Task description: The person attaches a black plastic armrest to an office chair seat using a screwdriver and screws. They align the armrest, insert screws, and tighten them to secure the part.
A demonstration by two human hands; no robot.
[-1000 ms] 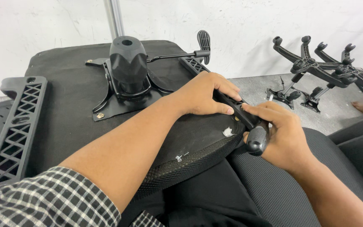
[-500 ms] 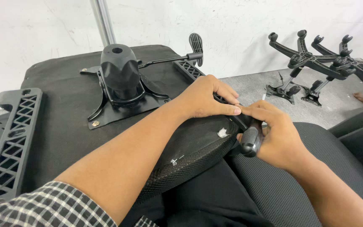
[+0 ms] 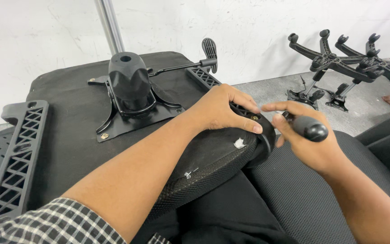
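Seat underside (image 3: 68,135): black woven cloth, matt and slightly fuzzy.
Seat edge (image 3: 213,167): coarse black mesh fabric, rough, with small white staples or scraps showing.
Tilt mechanism (image 3: 129,88): black moulded plastic housing, smooth with a soft sheen, on a matt black metal plate.
Armrest brackets (image 3: 16,153): hard black plastic lattice, matt.
Screwdriver handle (image 3: 310,128): smooth black plastic or rubber, faintly glossy, in the right hand (image 3: 308,144).
Pole (image 3: 109,25): bare polished metal.
Sleeve (image 3: 50,228): checked woven cloth.
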